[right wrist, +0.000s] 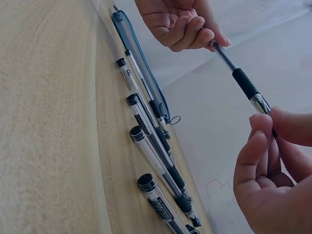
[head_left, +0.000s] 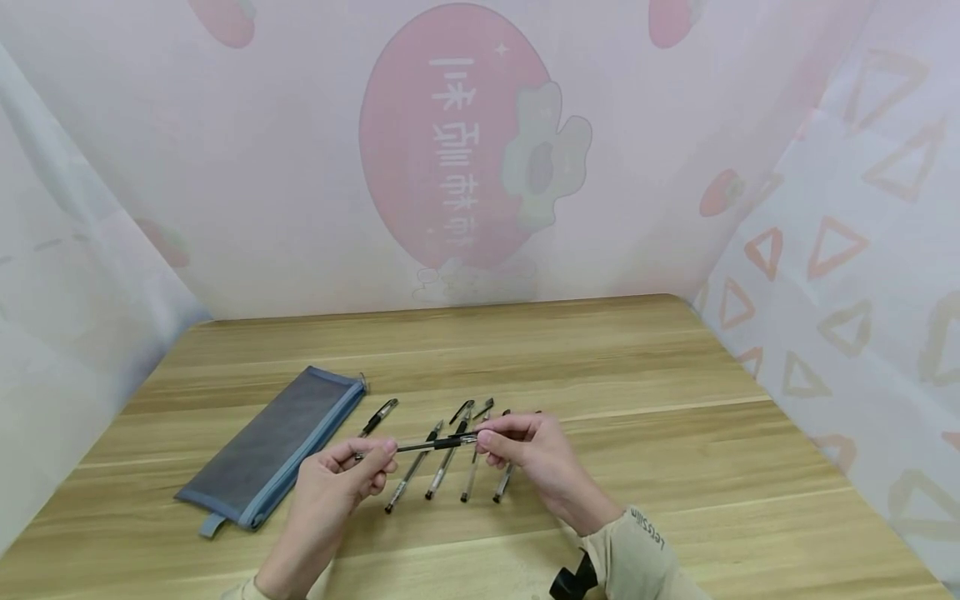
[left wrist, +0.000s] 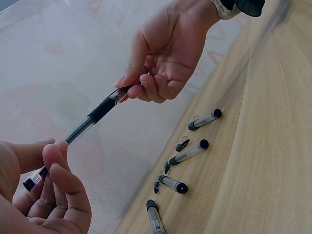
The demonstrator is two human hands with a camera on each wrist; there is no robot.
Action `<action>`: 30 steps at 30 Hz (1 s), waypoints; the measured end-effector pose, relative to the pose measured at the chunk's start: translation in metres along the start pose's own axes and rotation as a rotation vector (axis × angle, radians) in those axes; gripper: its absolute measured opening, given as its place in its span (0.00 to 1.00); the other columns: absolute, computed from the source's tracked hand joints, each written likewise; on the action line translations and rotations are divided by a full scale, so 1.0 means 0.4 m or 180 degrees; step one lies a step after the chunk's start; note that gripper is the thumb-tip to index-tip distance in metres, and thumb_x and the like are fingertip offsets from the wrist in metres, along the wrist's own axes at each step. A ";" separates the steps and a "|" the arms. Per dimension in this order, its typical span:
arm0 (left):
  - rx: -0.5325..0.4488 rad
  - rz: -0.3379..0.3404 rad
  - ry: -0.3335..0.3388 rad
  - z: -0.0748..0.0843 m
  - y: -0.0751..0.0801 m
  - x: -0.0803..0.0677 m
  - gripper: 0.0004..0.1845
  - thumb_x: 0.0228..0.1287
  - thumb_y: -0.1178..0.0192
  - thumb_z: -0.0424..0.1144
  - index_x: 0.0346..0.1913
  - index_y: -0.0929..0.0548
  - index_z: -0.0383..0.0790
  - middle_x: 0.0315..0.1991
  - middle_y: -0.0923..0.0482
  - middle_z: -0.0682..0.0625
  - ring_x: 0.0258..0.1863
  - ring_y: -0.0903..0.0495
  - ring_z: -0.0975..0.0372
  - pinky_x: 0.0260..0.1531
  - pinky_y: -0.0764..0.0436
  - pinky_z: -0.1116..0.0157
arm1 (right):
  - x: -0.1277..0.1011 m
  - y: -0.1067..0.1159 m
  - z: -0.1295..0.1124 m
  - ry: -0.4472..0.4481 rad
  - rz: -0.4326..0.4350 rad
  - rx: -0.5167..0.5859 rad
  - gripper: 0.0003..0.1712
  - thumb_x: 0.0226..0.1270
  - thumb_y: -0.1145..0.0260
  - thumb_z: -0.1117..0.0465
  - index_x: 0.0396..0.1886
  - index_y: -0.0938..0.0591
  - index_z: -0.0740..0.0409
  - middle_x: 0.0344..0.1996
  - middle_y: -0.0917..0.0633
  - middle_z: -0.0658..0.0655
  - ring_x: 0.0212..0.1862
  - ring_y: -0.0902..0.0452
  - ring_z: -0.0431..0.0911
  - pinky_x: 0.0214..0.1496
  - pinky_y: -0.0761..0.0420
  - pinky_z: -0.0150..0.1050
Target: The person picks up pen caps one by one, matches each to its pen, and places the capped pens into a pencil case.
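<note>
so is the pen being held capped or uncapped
Uncapped: the pen shows its bare metal cone by the right hand, no cap on; the left hand pinches the other end.

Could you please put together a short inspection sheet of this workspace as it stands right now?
Surface: wooden table, light grain.
Job's things: black gel pen held level above the table, one end in each hand.
Clutter: four capped pens lying in a row under the hands; blue mesh pencil case to the left, with a fifth pen beside it.
Grippers: left hand pinches the pen's back end; right hand pinches its tip end.
Cables: nothing seen.
Surroundings: pink strawberry-print backdrop; triangle-print sheet on the right.
</note>
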State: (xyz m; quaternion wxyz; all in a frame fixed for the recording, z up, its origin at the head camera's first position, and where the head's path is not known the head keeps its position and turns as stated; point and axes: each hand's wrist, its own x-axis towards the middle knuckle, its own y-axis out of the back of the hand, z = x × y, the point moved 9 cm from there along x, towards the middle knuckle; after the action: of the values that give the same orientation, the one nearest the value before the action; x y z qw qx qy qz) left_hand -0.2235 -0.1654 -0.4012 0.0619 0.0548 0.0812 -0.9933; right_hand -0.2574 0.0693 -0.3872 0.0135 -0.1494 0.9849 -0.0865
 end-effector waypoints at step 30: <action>-0.0264 -0.0171 0.0195 -0.016 -0.009 -0.004 0.14 0.57 0.27 0.35 0.39 0.14 0.26 0.29 0.16 0.41 0.22 0.23 0.65 0.25 0.21 0.72 | -0.004 -0.005 -0.011 0.0036 -0.0021 -0.0037 0.11 0.58 0.29 0.75 0.39 0.17 0.78 0.30 0.14 0.62 0.27 0.21 0.44 0.31 0.18 0.32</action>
State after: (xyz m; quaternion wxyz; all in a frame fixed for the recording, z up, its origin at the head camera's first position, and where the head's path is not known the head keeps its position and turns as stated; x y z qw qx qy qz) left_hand -0.2218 -0.1608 -0.4067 0.0349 0.0803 0.1256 -0.9882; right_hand -0.2556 0.0686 -0.3826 0.0067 -0.1522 0.9849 -0.0817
